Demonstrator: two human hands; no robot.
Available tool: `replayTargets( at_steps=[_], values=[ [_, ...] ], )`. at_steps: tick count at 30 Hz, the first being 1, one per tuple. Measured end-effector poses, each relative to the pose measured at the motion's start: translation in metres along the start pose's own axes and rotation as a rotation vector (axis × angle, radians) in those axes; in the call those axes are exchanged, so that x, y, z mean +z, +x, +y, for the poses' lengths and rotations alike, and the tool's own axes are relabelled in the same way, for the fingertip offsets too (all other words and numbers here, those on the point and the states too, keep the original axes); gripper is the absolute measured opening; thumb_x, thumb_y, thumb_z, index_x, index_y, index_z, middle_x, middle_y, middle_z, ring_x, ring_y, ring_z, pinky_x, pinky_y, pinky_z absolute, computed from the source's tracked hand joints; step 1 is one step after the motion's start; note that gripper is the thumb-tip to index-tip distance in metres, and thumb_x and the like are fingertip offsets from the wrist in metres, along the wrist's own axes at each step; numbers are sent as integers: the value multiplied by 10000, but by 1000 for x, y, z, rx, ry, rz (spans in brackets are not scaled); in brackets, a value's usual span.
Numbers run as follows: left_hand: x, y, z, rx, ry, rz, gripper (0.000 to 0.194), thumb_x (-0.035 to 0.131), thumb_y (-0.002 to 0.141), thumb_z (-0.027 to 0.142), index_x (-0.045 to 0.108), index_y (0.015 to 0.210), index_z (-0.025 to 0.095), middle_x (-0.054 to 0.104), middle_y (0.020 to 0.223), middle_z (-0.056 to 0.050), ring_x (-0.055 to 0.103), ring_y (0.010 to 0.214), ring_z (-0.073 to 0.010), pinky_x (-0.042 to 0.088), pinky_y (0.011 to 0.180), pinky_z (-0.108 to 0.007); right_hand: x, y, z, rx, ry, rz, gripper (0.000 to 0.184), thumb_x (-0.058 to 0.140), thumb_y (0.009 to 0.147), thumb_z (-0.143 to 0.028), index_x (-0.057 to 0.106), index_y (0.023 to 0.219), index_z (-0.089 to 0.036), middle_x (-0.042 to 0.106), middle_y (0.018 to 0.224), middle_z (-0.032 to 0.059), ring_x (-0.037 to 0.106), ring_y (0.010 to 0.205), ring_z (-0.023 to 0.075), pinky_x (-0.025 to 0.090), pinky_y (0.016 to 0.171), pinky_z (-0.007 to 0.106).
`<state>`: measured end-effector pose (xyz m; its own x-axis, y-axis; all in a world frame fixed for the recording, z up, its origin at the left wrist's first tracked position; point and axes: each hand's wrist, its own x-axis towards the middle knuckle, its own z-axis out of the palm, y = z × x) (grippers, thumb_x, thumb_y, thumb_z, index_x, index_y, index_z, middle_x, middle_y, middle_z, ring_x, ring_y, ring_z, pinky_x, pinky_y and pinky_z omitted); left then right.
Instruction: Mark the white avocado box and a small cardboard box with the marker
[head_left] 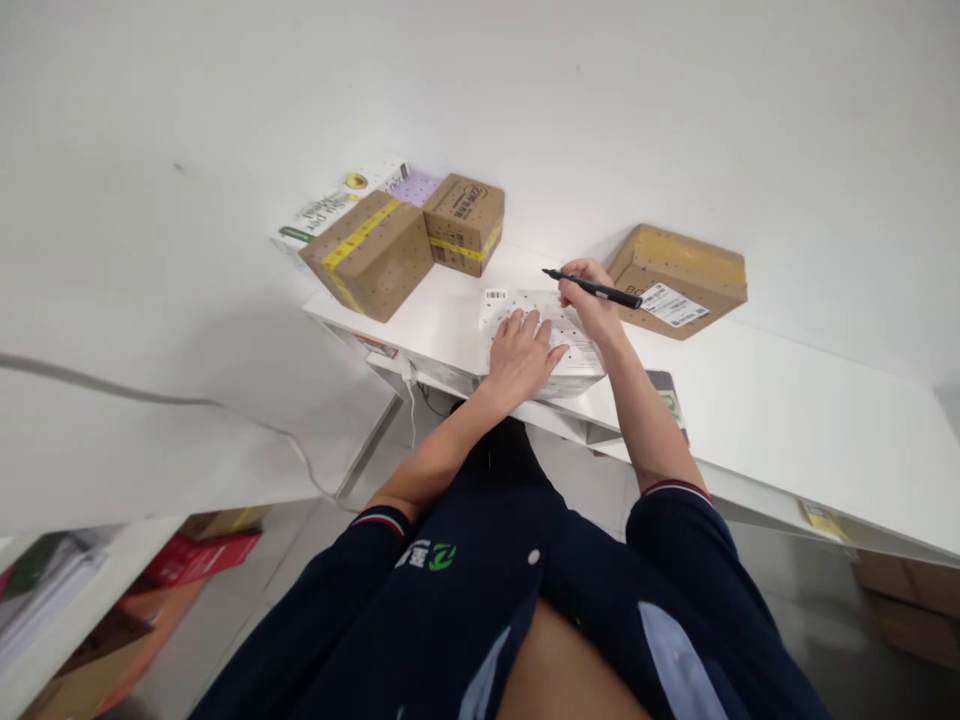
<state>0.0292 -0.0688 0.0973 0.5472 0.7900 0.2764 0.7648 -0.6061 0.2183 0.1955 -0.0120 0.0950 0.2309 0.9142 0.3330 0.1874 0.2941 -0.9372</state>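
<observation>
My left hand [523,352] lies flat with spread fingers on top of a white box [581,350] with a barcode and fine print. Above the right part of that box, my right hand [590,298] grips a black marker [604,292]. The marker's tip points left and sits apart from the box's surface. To the right of my right hand, a brown carton [679,275] with yellowish tape and a white label stands on the white desk [795,400].
At the desk's left end stand a brown carton with yellow tape [371,255], a smaller carton [466,220] and a white-and-green box [319,218]. A dark flat item [667,395] lies by my right forearm. A grey cable [150,393] runs at left; cartons [911,600] lie under the desk.
</observation>
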Motion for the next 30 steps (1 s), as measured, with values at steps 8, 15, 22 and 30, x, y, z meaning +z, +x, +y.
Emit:
replayTargets(
  at_steps=[8,15,22,30],
  values=[
    [17,17,-12,-1,-16,-86,586,393,1029,454,521,1439,54,495,1536,-195,422,1442,-353,330,1211,-469,7,-5,11,102,-34,94,170,657,762,-284,494,785,-242,555,537,-97,454,421,79,352,448,213],
    [14,17,-13,0,-19,-106,585,396,1026,463,513,1447,74,483,1546,-182,405,1450,-347,324,1219,-475,7,-6,14,50,-167,123,251,668,824,-361,477,719,-236,518,532,-88,480,501,92,412,554,235],
    [16,17,-14,7,-50,-93,592,408,1020,460,516,1439,57,480,1542,-202,401,1450,-364,327,1219,-500,7,-4,21,5,-201,84,227,655,836,-327,474,730,-239,481,610,-77,459,567,90,386,561,228],
    [15,17,-13,-1,-48,-111,582,416,1018,456,522,1430,60,482,1540,-197,397,1452,-355,316,1227,-485,7,-3,25,9,-205,65,260,671,834,-383,473,745,-239,475,629,-71,445,587,94,379,568,228]
  ],
)
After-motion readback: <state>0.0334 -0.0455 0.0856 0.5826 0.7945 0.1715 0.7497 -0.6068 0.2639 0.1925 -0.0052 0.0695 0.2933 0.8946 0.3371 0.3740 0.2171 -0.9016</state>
